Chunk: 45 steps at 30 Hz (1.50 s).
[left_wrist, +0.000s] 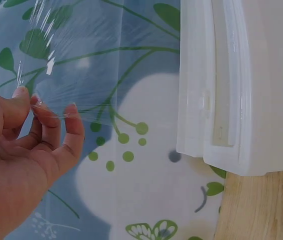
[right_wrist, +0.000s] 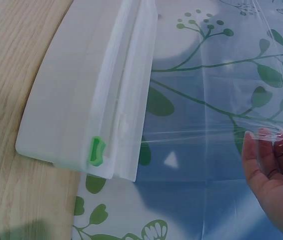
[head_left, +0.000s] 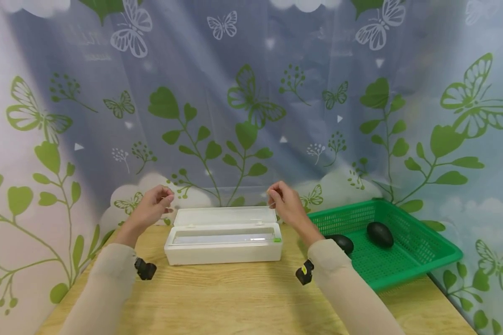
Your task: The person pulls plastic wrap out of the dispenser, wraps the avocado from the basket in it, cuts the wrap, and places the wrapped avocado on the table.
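Here the left hand (head_left: 151, 208) and right hand (head_left: 286, 203) each pinch a corner of clear cling film (left_wrist: 96, 65), stretched taut between their fingertips above the open white dispenser box (head_left: 224, 241). Below the fingers lies a wooden table (head_left: 243, 298); a green basket (head_left: 419, 260) sits right of them, a leaf-printed curtain (head_left: 251, 93) behind.

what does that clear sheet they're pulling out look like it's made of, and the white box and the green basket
Clear sheet: thin glossy plastic film, see-through, wrinkled with glints. White dispenser box: apparently smooth matte moulded plastic. Green basket: rigid plastic mesh, perforated throughout.
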Motion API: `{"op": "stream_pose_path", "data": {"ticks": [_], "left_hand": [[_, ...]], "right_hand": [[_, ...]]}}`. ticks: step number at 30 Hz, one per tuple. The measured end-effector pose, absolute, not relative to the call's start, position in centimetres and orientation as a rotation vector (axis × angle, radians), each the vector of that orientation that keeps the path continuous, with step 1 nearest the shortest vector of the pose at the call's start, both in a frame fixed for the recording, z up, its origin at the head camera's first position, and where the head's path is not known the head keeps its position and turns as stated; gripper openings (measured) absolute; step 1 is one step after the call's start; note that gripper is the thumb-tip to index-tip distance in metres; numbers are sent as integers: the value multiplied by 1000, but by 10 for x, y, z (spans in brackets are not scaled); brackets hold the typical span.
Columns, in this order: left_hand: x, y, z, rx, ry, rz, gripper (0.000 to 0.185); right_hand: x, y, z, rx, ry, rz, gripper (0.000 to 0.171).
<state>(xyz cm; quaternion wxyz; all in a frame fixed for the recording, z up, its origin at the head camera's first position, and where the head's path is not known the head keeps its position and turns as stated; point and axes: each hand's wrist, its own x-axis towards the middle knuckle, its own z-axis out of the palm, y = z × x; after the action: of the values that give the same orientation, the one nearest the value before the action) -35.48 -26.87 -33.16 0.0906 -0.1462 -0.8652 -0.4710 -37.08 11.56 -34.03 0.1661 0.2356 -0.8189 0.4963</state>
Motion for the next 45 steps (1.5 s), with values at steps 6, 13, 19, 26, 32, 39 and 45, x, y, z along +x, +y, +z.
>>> {"op": "stream_pose_path", "data": {"ticks": [6, 13, 19, 26, 32, 39, 45], "left_hand": [[-355, -270, -327, -459, -2551, -1407, 19], [-351, -273, -320, -445, -2570, -1387, 28], [-349, -274, -319, -458, -2563, -1344, 37], [-348, -274, -318, -432, -2524, -1341, 37], [-345, -276, -316, -330, -2533, -1288, 42], [-340, -279, -310, -291, -2555, -1290, 44], [-338, -280, -303, -290, -2582, -1320, 41]], "right_hand": [[-370, 115, -334, 665, -2313, 1390, 19], [-368, 114, -326, 686, -2283, 1361, 16], [-367, 113, -322, 680, -2273, 1381, 17], [-365, 113, -321, 692, -2268, 1387, 18], [-364, 112, -320, 682, -2268, 1396, 19], [-361, 113, -315, 663, -2271, 1407, 19], [-360, 115, -311, 669, -2261, 1440, 18]]}}
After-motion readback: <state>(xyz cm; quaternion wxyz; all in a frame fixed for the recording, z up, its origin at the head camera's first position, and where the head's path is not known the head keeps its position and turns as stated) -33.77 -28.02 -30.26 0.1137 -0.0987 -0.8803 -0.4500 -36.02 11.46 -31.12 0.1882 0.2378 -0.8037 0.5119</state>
